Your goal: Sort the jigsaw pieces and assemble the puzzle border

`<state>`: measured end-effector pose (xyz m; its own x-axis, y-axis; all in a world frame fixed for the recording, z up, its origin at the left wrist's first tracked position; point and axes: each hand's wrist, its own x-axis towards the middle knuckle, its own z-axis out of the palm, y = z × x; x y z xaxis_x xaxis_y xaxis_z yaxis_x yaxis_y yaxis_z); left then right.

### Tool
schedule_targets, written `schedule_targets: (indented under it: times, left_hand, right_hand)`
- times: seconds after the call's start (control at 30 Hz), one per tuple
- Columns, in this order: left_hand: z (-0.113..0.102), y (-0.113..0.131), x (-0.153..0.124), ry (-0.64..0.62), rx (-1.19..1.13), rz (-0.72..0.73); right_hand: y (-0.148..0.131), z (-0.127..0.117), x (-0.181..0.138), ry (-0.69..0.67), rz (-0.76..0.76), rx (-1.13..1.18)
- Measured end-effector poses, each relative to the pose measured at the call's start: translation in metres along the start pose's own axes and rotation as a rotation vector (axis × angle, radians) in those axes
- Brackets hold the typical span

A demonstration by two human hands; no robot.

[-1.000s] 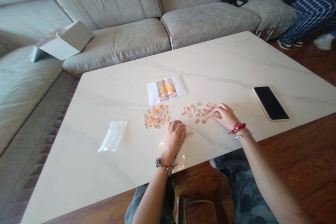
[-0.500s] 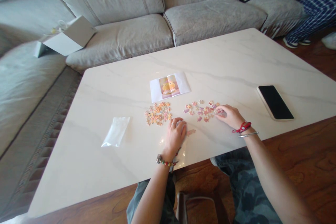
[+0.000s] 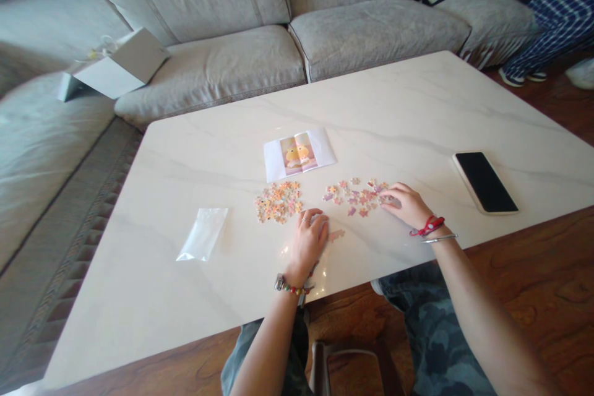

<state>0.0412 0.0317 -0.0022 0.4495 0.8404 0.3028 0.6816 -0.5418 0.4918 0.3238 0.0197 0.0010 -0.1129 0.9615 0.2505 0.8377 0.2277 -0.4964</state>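
Note:
My right hand [image 3: 404, 204] is at the right edge of a loose group of pink and purple puzzle pieces [image 3: 355, 195], thumb and fingertips pinched on a small puzzle piece that they mostly hide. My left hand [image 3: 309, 238] rests on the table, fingers loosely bent and a little apart, with nothing seen in it. Just right of its fingers lies a short joined strip of pink pieces [image 3: 336, 235]. Up and to the left is a denser heap of orange and yellow puzzle pieces [image 3: 278, 201]. Behind both groups lies a creased sheet [image 3: 273, 161] printed with two yellow figures.
A clear plastic bag [image 3: 203, 235] lies left on the white marbled table [image 3: 394, 105]. On the right is a phone [image 3: 486, 182], its screen dark. A grey sofa [image 3: 223, 62] with a white box [image 3: 125, 65] runs behind. A person in checked trousers [image 3: 561, 18] sits far right.
Both hands stay almost in place; the right fingers shift very slightly at the pieces. The whole view has moved a little. The piece groups look unchanged.

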Motion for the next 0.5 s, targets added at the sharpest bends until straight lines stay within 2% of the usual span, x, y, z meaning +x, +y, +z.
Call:
schedule_targets:
  times: [0.3, 0.5]
  left_hand:
    - [-0.001, 0.000, 0.001, -0.002, -0.008, -0.014]
    - [-0.002, -0.002, -0.001, -0.011, -0.013, -0.020]
  right_hand:
    - [-0.015, 0.004, 0.005, 0.109, 0.049, 0.025]
    - [-0.033, 0.018, 0.015, 0.105, 0.013, 0.036]
